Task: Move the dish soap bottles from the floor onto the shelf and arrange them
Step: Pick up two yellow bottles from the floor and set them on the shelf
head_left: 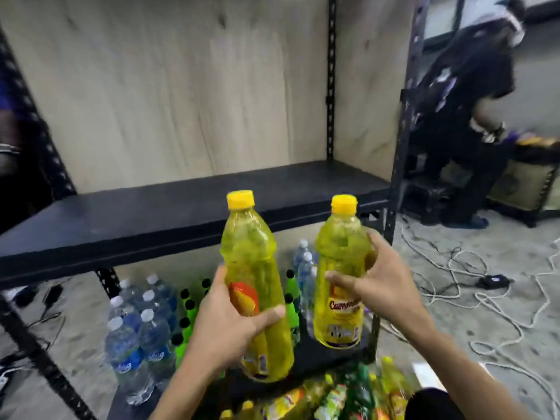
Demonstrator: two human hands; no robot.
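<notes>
Holding two yellow dish soap bottles upright, head view: left hand (221, 334) wraps the left bottle (251, 268) low on its label, thumb across the front; right hand (381, 286) curls round the right bottle (339, 262) at mid-body. Both are in the air just in front of the black shelf board (151, 219), not on it. Risk: a base clips the board's front edge, or smooth plastic slips in a one-hand grip. Bottles are tall, clear, with tapered shoulders, yellow screw caps and glossy labels; the board is matte. More soap bottles (348, 395), blurred, lie below.
</notes>
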